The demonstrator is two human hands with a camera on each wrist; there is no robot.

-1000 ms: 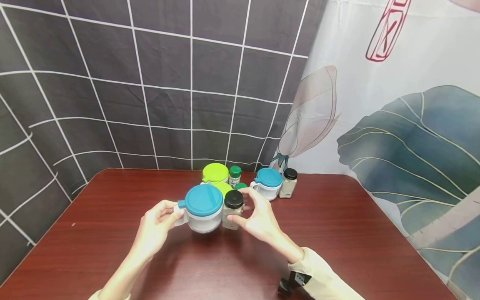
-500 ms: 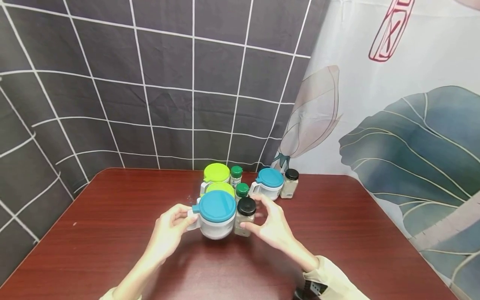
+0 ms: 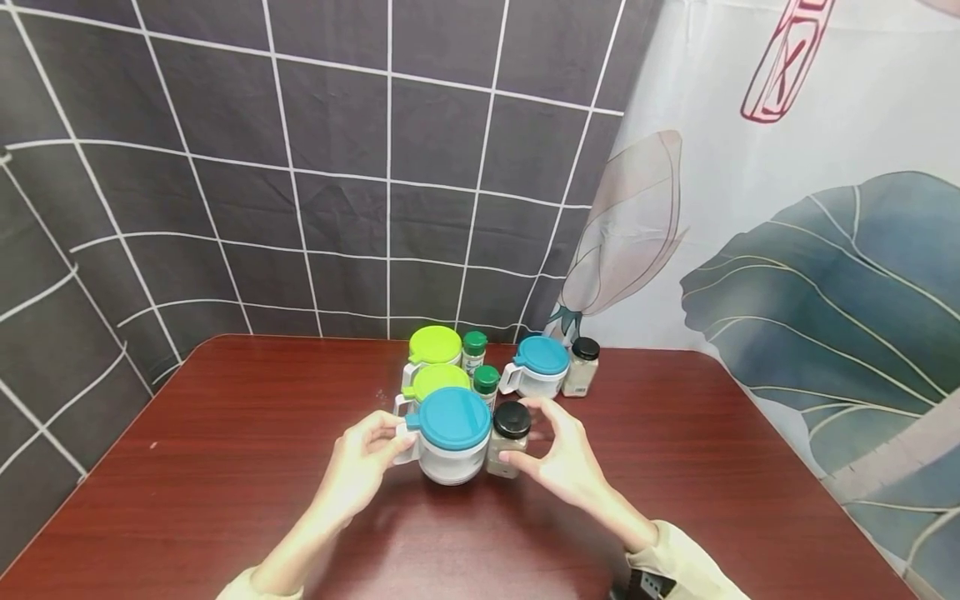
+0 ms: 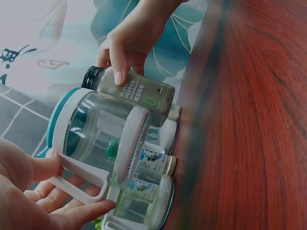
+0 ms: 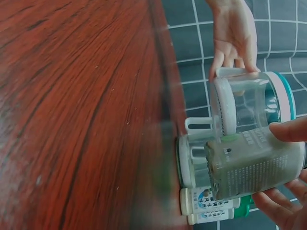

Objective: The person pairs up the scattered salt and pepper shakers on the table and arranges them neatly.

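My left hand [image 3: 363, 467] pinches the white handle of a clear seasoning jar [image 3: 453, 458] with a blue lid. In the left wrist view the base of this jar [image 4: 132, 146] is raised off the table. My right hand [image 3: 566, 462] grips a black-capped pepper bottle [image 3: 504, 457], thumb on the near side and fingers behind. "BLACK PEPPER" is printed on the bottle [image 4: 136, 91], as the left wrist view shows. Jar and bottle are held upright, side by side. Just behind them stand a green-lidded jar [image 3: 441, 382] and a green-capped shaker [image 3: 486, 381].
Farther back on the red-brown table [image 3: 247, 433] are another green-lidded jar [image 3: 435, 344] and green-capped shaker [image 3: 474, 346]. To their right, a second blue-lidded jar [image 3: 542, 358] stands beside another black-capped bottle [image 3: 582, 368]. A grey gridded cloth [image 3: 337, 208] hangs behind the table.
Both hands have carried the blue-lidded jar and the pepper bottle to the right and slightly nearer me. More of the green-lidded jar and green-capped shaker behind them now shows.
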